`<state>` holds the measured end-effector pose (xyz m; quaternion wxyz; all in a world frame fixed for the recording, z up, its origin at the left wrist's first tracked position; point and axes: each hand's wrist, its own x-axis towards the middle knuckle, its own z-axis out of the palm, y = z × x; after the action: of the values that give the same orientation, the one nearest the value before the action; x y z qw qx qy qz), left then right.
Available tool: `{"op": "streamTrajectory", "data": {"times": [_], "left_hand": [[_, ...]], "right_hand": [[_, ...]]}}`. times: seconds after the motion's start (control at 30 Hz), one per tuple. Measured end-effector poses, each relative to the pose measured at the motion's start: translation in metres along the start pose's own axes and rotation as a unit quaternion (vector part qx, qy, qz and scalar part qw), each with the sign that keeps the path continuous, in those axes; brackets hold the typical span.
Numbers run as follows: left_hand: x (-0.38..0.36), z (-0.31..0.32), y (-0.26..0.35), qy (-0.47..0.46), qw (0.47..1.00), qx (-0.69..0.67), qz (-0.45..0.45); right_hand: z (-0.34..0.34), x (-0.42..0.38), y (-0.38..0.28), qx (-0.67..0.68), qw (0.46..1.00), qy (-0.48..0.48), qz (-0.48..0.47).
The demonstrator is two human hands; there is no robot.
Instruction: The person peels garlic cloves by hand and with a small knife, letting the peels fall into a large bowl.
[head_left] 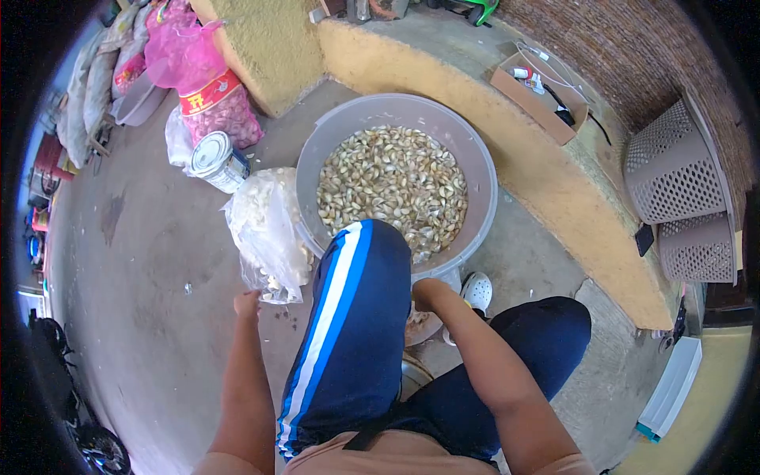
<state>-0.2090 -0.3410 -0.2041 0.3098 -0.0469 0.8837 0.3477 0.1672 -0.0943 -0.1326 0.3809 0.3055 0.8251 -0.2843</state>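
A large grey tub (483, 182) holds many pale garlic-like cloves (392, 178) in what looks like liquid. Left of it, a clear plastic bag (269, 226) full of whitish pieces rests on the floor. My left hand (247, 303) is just below the bag's lower left corner; its fingers are too small to make out. Between my knees, my right hand (427, 294) is bent downward near the tub's lower edge, its fingers hidden. Below it, a smaller container (426, 328) is partly covered by my arm and leg.
A lidded can (218, 161) and a pink mesh sack (222, 115) stand at upper left. A low yellow ledge (507, 150) curves along the right, bearing a cardboard box (546, 107). Grey perforated baskets (677, 174) are at far right. A white clog (477, 290) shows beside the tub.
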Motion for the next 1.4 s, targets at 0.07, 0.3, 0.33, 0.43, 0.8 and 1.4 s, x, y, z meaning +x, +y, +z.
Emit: {"op": "streamTrajectory", "data": {"times": [0.07, 0.3, 0.33, 0.43, 0.8, 1.4], "left_hand": [[0.012, 0.003, -0.004, 0.004, 0.999, -0.012, 0.043], [0.086, 0.022, 0.004, 0.161, 0.97, 0.064, 0.168], [0.076, 0.022, 0.022, 0.114, 0.982, -0.012, 0.15], [0.007, 0.013, 0.101, 0.004, 0.98, -0.015, 0.196], [-0.255, 0.048, 0.296, -0.42, 0.768, -0.353, 0.329], [-0.356, 0.102, 0.29, -0.642, 0.672, -0.302, 0.212]], "right_hand": [[0.004, 0.007, 0.0, 0.009, 1.0, 0.022, -0.017], [-0.024, -0.021, -0.017, 0.027, 0.997, 0.074, 0.001], [-0.03, -0.028, -0.02, 0.023, 0.997, 0.069, 0.001], [-0.033, -0.031, -0.018, 0.057, 0.993, 0.098, -0.031], [-0.12, -0.132, -0.007, 0.372, 0.868, 0.327, -0.044], [-0.14, -0.209, -0.024, 0.477, 0.698, 0.499, -0.189]]}}
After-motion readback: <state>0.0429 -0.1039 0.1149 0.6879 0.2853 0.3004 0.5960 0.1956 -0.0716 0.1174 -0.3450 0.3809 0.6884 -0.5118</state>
